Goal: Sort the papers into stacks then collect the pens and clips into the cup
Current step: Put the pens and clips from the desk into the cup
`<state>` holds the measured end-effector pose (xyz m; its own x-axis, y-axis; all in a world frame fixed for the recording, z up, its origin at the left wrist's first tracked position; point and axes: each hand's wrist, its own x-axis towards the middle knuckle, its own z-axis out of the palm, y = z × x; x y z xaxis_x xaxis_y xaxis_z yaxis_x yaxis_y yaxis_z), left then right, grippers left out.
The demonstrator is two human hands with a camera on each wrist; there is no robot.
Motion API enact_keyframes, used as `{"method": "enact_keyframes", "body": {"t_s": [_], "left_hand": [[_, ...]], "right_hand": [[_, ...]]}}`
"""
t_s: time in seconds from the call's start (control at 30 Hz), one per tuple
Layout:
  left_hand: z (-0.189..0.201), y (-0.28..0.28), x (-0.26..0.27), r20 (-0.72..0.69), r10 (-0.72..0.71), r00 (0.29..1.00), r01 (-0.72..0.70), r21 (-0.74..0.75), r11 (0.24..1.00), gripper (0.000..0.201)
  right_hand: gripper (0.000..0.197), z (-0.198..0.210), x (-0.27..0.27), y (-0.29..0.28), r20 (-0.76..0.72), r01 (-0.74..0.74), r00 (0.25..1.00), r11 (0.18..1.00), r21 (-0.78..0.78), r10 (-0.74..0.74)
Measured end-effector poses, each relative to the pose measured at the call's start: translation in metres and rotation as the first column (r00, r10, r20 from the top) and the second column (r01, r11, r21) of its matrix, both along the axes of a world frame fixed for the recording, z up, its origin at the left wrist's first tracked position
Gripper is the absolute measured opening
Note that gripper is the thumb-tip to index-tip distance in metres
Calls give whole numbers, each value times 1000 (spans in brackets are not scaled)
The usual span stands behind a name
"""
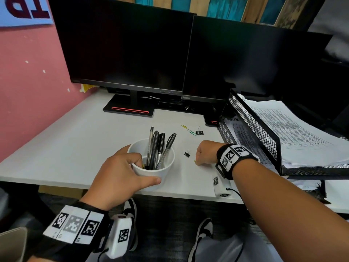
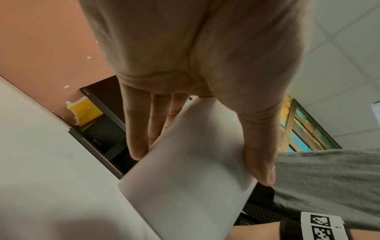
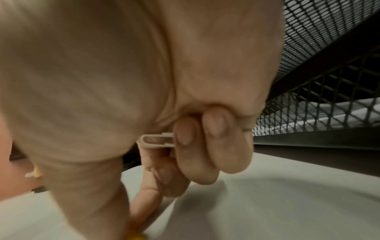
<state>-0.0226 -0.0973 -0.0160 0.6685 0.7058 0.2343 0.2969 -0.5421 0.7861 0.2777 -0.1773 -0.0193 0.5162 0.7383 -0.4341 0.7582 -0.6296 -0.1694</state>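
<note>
Counting one white cup (image 1: 153, 172), four pens (image 1: 161, 142) standing in it, two black binder clips (image 1: 199, 132), four paper clips (image 1: 184, 126) (two yellow, one green, one white), two dark screens (image 1: 128, 50), one mesh tray (image 1: 253, 120)

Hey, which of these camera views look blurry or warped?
Head view: sharp at the white cup, wide-angle bend on the monitors. Left wrist view: soft, tilted, palm of the left hand fills it. Right wrist view: motion-blurred right hand, mesh tray streaked.
</note>
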Motion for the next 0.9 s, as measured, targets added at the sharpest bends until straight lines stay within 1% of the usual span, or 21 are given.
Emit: {"method": "enact_keyframes", "body": {"t_s": [0.1,0.13,0.2,0.23,0.27,0.33,0.4,0.47,0.57,0.67,0.77,0.9], "left_hand": [[-1,-1,0,-4,-7,1000,7,1,1000,58],[-1,0,0,-5,-10,1000,10,2,1000,58],[-3,0,0,-9,-11,1000,11,3,1000,58],[-3,0,0,-12,-10,1000,10,4,1000,58],[-4,0,0,-14,-9,1000,9,5,1000,58],[-4,-2,2,-14,-10,1000,10,3,1000,57],[-2,-4,5,-13,-12,1000,12,3,1000,56],[-2,-6,9,-7,-14,1000,14,1,1000,56],[-3,-6,13,-10,-29,1000,29,2,1000,56],[-6,-8,13,-12,-46,999,46,0,999,57],[-7,-6,13,-12,-40,999,39,-6,999,54],[-4,-1,14,-11,-30,999,29,-19,999,51]], "right_hand": [[28,-2,-4,-3,46,25,999,1000,-3,-25],[29,0,-5,-4,52,28,998,1000,-2,-28],[22,13,-9,-5,58,-2,998,999,44,-1],[19,23,-10,-5,62,-11,998,993,121,4],[18,33,-11,-3,60,-5,998,973,233,-9],[20,56,-20,0,54,2,998,897,442,-29],[21,77,-41,5,85,-93,995,837,540,56],[17,91,-68,9,94,-188,982,790,583,164],[7,94,-98,13,135,-282,958,742,608,254],[2,88,-111,15,198,-343,939,719,604,281],[4,84,-115,18,265,-399,917,691,603,298],[12,81,-117,23,256,-410,911,651,638,323]]}}
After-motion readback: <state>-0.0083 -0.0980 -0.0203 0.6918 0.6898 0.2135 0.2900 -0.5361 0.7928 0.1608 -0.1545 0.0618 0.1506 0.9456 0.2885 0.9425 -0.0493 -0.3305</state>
